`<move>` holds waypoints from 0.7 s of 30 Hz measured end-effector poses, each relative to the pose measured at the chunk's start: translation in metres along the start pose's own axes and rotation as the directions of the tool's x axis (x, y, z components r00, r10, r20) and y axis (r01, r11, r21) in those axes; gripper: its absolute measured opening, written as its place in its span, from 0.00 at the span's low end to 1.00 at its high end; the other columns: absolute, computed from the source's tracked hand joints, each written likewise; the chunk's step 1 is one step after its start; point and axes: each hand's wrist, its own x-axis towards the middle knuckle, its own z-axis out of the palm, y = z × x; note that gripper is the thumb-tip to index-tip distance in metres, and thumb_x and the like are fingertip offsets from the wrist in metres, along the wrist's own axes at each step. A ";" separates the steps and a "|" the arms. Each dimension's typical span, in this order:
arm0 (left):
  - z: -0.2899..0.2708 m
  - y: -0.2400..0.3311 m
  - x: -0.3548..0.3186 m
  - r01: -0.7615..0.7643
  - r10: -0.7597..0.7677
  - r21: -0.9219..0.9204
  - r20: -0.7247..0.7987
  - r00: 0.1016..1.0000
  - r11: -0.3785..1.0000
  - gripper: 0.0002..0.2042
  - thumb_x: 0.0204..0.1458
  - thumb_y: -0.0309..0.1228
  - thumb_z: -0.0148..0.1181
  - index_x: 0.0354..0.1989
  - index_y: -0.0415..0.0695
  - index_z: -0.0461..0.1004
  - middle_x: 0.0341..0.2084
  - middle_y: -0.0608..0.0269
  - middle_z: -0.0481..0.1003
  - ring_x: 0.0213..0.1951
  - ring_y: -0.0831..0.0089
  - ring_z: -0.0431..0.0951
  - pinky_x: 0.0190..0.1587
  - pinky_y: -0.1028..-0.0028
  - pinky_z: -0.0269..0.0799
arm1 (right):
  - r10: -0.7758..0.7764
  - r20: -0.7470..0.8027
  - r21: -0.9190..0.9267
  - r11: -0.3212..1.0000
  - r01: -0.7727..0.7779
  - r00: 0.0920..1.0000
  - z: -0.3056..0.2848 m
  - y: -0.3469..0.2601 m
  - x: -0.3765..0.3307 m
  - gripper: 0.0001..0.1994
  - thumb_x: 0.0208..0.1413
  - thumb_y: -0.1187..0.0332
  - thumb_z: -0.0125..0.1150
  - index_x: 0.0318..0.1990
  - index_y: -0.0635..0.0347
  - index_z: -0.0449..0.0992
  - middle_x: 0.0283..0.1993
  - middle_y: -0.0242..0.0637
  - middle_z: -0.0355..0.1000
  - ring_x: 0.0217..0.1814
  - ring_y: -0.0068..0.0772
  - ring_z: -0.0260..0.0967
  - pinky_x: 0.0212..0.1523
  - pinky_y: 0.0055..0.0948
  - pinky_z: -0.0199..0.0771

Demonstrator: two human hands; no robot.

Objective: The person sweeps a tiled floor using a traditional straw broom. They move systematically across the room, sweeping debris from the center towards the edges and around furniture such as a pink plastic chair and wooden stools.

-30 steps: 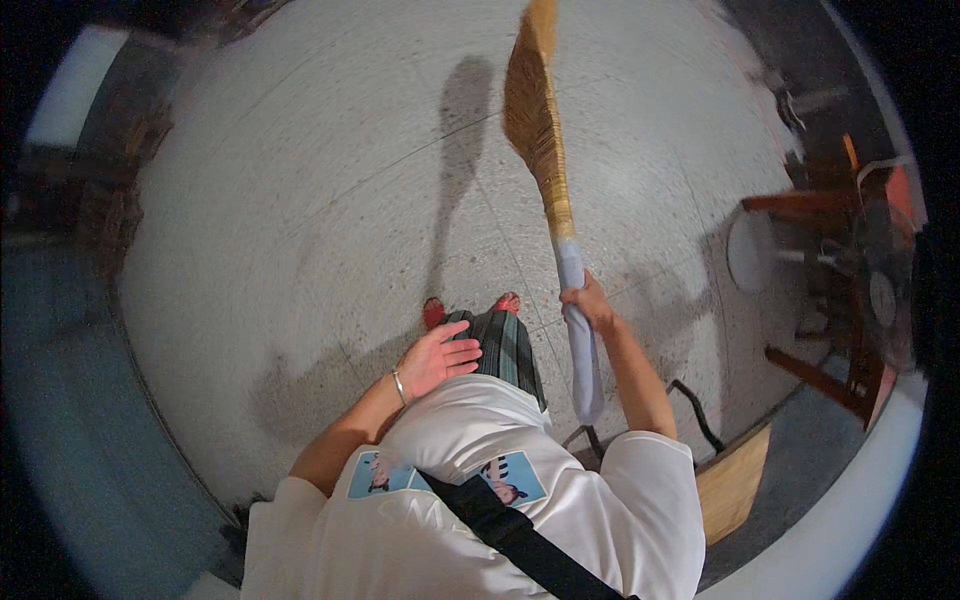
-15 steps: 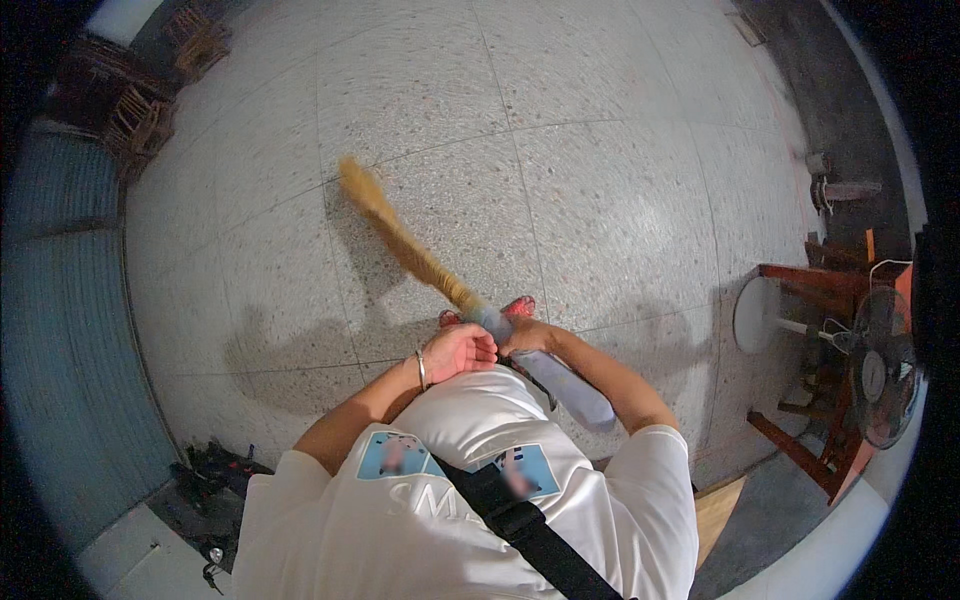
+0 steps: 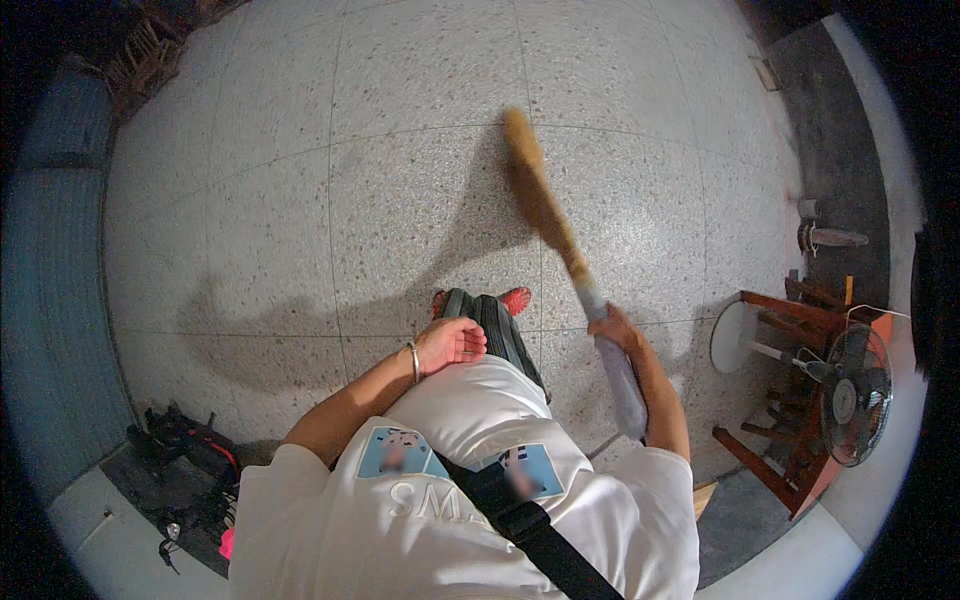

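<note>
A long broom [image 3: 548, 205] with yellow-brown bristles reaches out over the speckled floor, its head pointing away from me. My right hand [image 3: 617, 329], out to the right of my body, is closed around its pale grey-white handle [image 3: 624, 390]. The handle's thick rear end lies along my right forearm. My left hand [image 3: 450, 345] holds nothing; it rests palm up against the front of my white shirt [image 3: 470, 390], the fingers slightly curled and apart from the thumb. Whether the bristle tip touches the floor I cannot tell.
At the right, an electric fan [image 3: 858, 395] stands by an overturned reddish wooden table [image 3: 750, 465]. A bluish corrugated shutter [image 3: 60, 290] runs along the left. A black motorbike-like shape [image 3: 190, 445] is at lower left, wooden chairs [image 3: 145, 60] at far left.
The broom has swung from left to right across the floor. My right hand has moved right with it, away from my left hand, which stays at my belly.
</note>
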 end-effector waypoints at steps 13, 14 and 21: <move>-0.039 -0.007 -0.045 -0.132 0.130 -0.072 -0.023 0.991 0.989 0.12 0.51 0.37 0.48 0.38 0.42 0.68 0.32 0.61 0.72 0.36 0.69 0.73 0.43 0.70 0.70 | -0.340 0.116 0.018 0.940 0.340 0.933 0.112 -0.166 -0.003 0.25 0.30 0.67 0.61 0.41 0.66 0.66 0.29 0.38 0.68 0.29 0.32 0.66 0.30 0.32 0.68; -0.042 -0.010 -0.048 -0.139 0.138 -0.069 -0.028 0.990 0.988 0.13 0.52 0.37 0.48 0.39 0.42 0.68 0.32 0.61 0.72 0.37 0.69 0.73 0.43 0.70 0.70 | -0.339 0.181 -0.021 0.937 0.349 0.923 0.131 -0.170 0.008 0.26 0.29 0.66 0.62 0.42 0.66 0.66 0.31 0.40 0.69 0.31 0.32 0.66 0.33 0.31 0.68; -0.061 -0.019 -0.059 -0.215 0.214 -0.050 -0.006 0.977 0.975 0.14 0.52 0.38 0.48 0.41 0.43 0.67 0.32 0.62 0.72 0.37 0.70 0.73 0.41 0.70 0.71 | -0.384 0.440 0.026 0.909 0.417 0.811 0.233 -0.211 0.057 0.34 0.29 0.58 0.64 0.49 0.65 0.66 0.42 0.48 0.69 0.44 0.37 0.66 0.45 0.32 0.65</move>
